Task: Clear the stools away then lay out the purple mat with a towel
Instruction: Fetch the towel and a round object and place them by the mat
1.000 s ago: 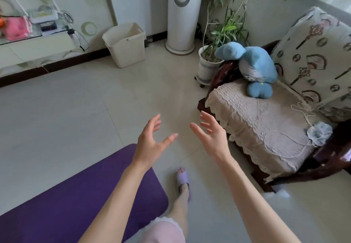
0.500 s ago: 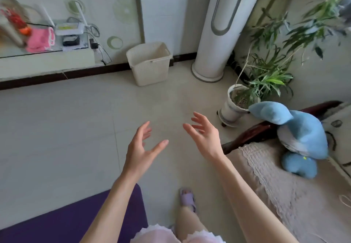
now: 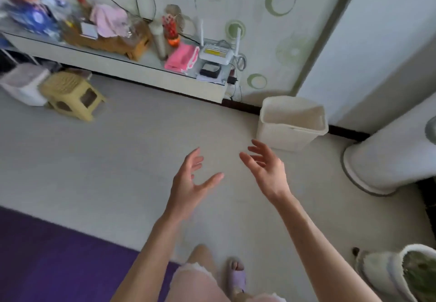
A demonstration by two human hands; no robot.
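Our left hand [image 3: 188, 183] and right hand [image 3: 266, 172] apart, fingers loose, holding nothing, white bin [image 3: 283, 134] by the wall, pot [image 3: 382, 275] holding greenery, purple mat [image 3: 59, 259] flat lower left, long axis running leftward off frame

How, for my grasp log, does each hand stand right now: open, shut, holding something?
Left hand: open, fingers spread, holding nothing.
Right hand: open, fingers spread, holding nothing.
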